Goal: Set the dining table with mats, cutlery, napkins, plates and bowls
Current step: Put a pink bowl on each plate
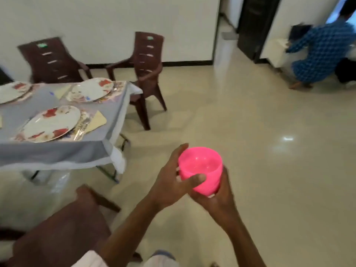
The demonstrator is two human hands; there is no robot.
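Nearest: we are holding a pink bowl (pixel 202 162) in both hands over the floor (pixel 250 189), to the right of the worktop and not yet on it. The left hand (pixel 171 182) is wrapping the bowl's side, its fingers (pixel 182 151) curling round the far wall and the thumb pressing the near wall. The right hand (pixel 219 197) is cupping the base from below, fingers curled round it. Ridges low on the wall may mean a stack; blur is stopping us from telling.

Beside the left arm: a brown chair (pixel 67 228).

Beyond: the worktop (pixel 48 151), under a grey cloth, is carrying three patterned plates (pixel 52 122) on what look like mats, with yellow napkins (pixel 97 120) alongside. Cutlery is too blurred to confirm. No bowl is showing there.

Farthest: two more brown chairs (pixel 148 60), and a person in blue (pixel 323 54) crouching by a doorway.

Judgement: we are carrying out the bowl step. The next move is calling for a swing left and a level set-down on the nearest plate.
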